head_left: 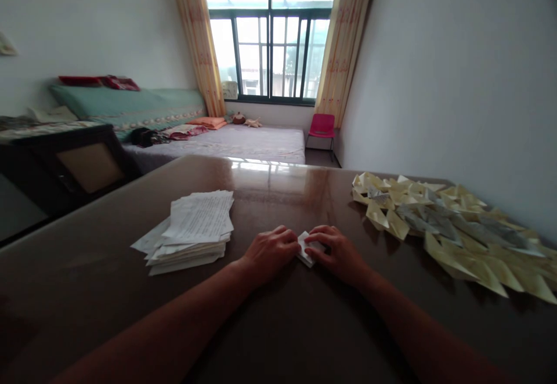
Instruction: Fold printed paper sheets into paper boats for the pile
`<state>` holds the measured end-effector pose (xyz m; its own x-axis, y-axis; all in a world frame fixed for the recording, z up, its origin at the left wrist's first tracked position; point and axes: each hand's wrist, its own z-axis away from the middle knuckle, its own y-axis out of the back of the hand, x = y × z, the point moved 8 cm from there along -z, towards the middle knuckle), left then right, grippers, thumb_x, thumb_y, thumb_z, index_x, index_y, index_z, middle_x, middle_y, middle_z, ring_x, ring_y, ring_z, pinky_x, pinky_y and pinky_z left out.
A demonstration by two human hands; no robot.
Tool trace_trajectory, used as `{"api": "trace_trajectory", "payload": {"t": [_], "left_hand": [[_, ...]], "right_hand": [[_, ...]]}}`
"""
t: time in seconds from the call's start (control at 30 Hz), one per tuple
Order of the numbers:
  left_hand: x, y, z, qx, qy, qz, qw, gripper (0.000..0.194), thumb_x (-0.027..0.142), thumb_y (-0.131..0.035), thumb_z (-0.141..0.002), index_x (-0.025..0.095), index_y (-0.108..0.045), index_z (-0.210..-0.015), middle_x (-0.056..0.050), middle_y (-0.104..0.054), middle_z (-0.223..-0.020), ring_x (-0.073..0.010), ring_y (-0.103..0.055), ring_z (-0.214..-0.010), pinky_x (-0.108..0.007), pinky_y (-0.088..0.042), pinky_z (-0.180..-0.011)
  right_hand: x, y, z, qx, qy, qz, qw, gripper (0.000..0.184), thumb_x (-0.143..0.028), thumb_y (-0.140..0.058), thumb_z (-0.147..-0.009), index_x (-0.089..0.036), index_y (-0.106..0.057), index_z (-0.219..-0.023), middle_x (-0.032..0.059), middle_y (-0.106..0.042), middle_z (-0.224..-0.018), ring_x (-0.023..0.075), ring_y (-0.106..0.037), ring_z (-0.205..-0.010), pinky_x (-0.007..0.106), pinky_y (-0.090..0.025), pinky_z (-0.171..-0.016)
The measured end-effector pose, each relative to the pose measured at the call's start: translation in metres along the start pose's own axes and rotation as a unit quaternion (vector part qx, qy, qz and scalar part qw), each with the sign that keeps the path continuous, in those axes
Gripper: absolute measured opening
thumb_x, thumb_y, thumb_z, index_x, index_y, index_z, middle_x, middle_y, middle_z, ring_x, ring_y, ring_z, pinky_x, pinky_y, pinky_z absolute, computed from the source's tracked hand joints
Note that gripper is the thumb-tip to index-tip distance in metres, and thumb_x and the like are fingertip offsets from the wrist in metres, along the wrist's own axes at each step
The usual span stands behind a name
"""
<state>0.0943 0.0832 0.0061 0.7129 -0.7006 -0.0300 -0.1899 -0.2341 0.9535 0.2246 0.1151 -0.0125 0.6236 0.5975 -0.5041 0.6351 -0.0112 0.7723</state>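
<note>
A small folded piece of white paper point(307, 258) lies on the brown table between my two hands. My left hand point(270, 252) is closed, its fingertips at the paper's left edge. From the other side my right hand point(338, 252) curls its fingers and thumb onto the paper, pressing it to the table. My fingers cover part of the paper, so its full folded shape is hidden. To the left of my left hand is a stack of printed paper sheets point(198, 218), somewhat unevenly piled.
Several folded yellowish and grey paper pieces point(435, 216) spread over the right side of the glossy table point(278, 326), by the white wall. Beyond it stand a bed point(270, 140), a pink chair point(322, 126) and a dark cabinet point(61, 169), with a window point(270, 53) behind.
</note>
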Motion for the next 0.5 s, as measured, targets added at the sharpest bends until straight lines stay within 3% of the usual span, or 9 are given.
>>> {"api": "trace_trajectory", "payload": {"t": [0.1, 0.2, 0.5], "left_hand": [[0.003, 0.001, 0.0, -0.002, -0.019, -0.011, 1.0, 0.019, 0.028, -0.047, -0.095, 0.025, -0.065, -0.099, -0.001, -0.063, -0.1, -0.0156, -0.053, -0.094, -0.023, -0.046, -0.071], [0.006, 0.0, 0.0, -0.018, -0.037, -0.018, 0.999, 0.018, 0.026, -0.048, -0.094, 0.023, -0.064, -0.102, -0.003, -0.062, -0.099, -0.0162, -0.053, -0.094, -0.024, -0.046, -0.071], [0.005, -0.005, -0.001, -0.027, -0.058, -0.016, 0.998, 0.017, 0.022, -0.048, -0.094, 0.02, -0.065, -0.097, -0.004, -0.061, -0.097, -0.0166, -0.053, -0.092, -0.023, -0.047, -0.069]], "right_hand": [[-0.005, 0.0, 0.001, -0.005, 0.027, 0.03, 0.999, 0.03, -0.043, -0.064, -0.082, -0.029, -0.07, -0.108, 0.0061, -0.065, -0.115, 0.0239, -0.053, -0.106, 0.041, -0.044, -0.094], [-0.011, -0.006, 0.002, -0.048, 0.048, 0.053, 0.996, 0.027, -0.043, -0.062, -0.084, -0.031, -0.071, -0.107, 0.0036, -0.066, -0.115, 0.0235, -0.052, -0.106, 0.042, -0.042, -0.095], [-0.013, -0.005, 0.006, -0.1, 0.053, 0.076, 0.991, 0.033, -0.044, -0.053, -0.09, -0.036, -0.064, -0.12, 0.0021, -0.061, -0.125, 0.0239, -0.049, -0.112, 0.043, -0.039, -0.096]]}}
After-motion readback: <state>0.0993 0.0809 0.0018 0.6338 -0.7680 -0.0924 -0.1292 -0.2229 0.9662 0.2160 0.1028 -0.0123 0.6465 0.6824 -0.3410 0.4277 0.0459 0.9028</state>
